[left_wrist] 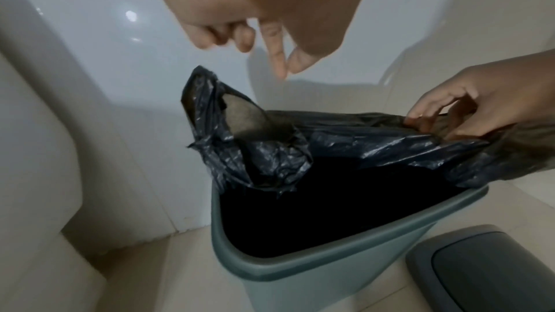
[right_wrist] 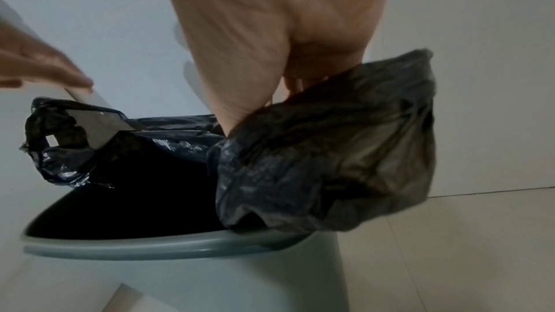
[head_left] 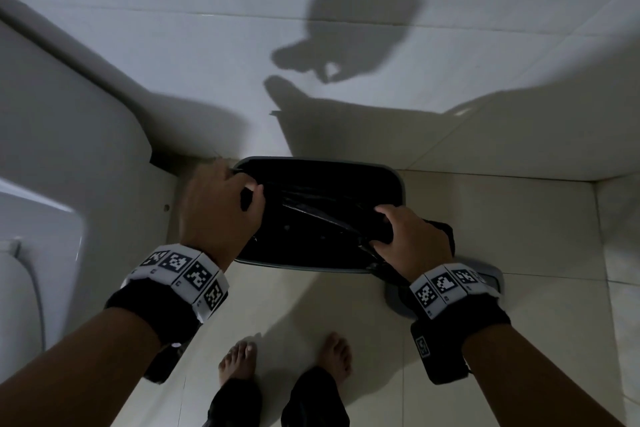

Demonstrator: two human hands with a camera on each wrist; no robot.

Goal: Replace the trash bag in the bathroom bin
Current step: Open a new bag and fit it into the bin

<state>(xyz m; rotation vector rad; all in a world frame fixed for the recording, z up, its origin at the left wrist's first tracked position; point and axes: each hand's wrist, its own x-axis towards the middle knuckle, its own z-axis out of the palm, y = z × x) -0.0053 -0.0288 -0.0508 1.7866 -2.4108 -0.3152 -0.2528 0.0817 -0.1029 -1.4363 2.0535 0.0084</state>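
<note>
A grey-green bin [head_left: 398,180] stands on the floor against the wall, with a black trash bag [head_left: 311,211] hanging inside it. My right hand [head_left: 398,229] grips the bag's right edge, bunched and draped over the rim [right_wrist: 150,246]; its fingers are buried in the plastic [right_wrist: 330,151]. My left hand [left_wrist: 270,56] hovers just above the bag's left handle loop [left_wrist: 210,115], which stands up from the far left corner. The fingers hang loosely curled and hold nothing. The bin's near rim [left_wrist: 270,267] is bare.
The bin's grey swing lid [left_wrist: 486,269] lies on the floor to the right, under my right wrist. A white toilet [head_left: 52,149] stands close on the left. A tiled wall rises just behind the bin. My bare feet [head_left: 239,357] stand in front.
</note>
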